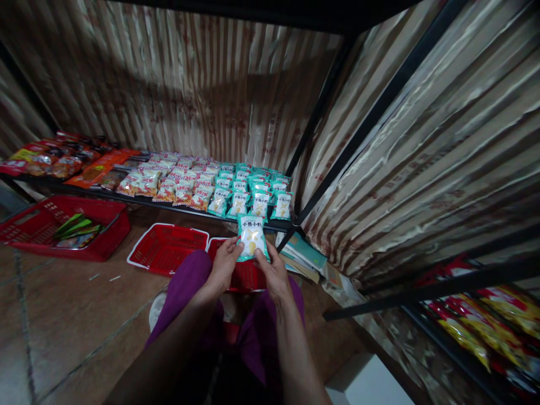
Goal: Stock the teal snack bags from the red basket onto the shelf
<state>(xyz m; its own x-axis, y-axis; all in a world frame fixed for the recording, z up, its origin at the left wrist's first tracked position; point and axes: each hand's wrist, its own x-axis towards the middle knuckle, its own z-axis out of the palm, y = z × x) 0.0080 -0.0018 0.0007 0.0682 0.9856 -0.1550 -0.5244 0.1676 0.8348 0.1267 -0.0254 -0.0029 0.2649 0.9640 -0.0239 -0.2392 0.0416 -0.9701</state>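
Between my two hands is a small green-and-white snack bag (252, 236), upright with its printed front toward me. My left hand (225, 263) grips its left lower side, thumb on the front. On the right lower side my right hand (272, 273) pinches it the same way; the fingers behind the bag are hidden. Just beyond, rows of matching green snack bags (239, 201) lie on the low black shelf (185, 212). White-and-orange snack bags (175, 188) fill the shelf to their left. Under my hands is a red basket (248, 278), partly covered by them.
Another red basket (158, 247) with a white rim stands left of my knees. A larger red crate (101, 242) holds a few green packets. Books (304, 250) lie by the shelf leg. At right, a second rack bears yellow-red bags (468, 320); a white box (371, 382) sits below.
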